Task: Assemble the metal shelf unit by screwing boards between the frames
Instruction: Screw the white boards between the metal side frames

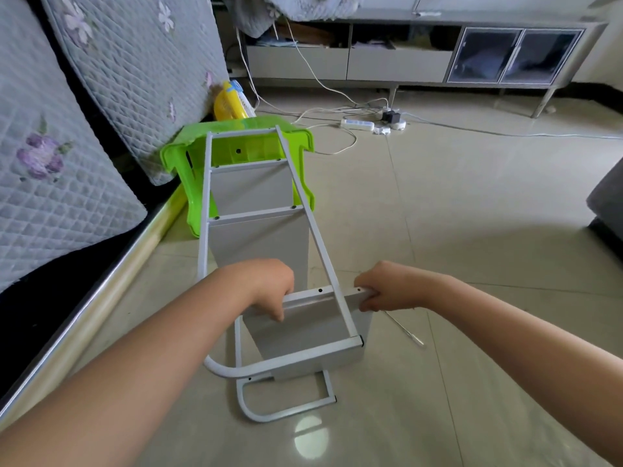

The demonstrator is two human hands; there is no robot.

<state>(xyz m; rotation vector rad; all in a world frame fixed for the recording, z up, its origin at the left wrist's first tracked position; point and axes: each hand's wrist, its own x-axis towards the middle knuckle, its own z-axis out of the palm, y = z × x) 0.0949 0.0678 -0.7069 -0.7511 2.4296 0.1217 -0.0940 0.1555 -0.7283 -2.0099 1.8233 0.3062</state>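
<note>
Grip: both hands hold the nearest board (313,323) — left hand (269,286) curled over its left end, right hand (379,291) pinching its right end.
Board position: between the two frames (313,227), at the near end, not yet screwed by the look of it.
Long axis: frames run away toward the green stool (188,156); board lies crosswise.
Nearer hand: right, to the screwdriver (404,328) — on the floor just beside it.
</note>
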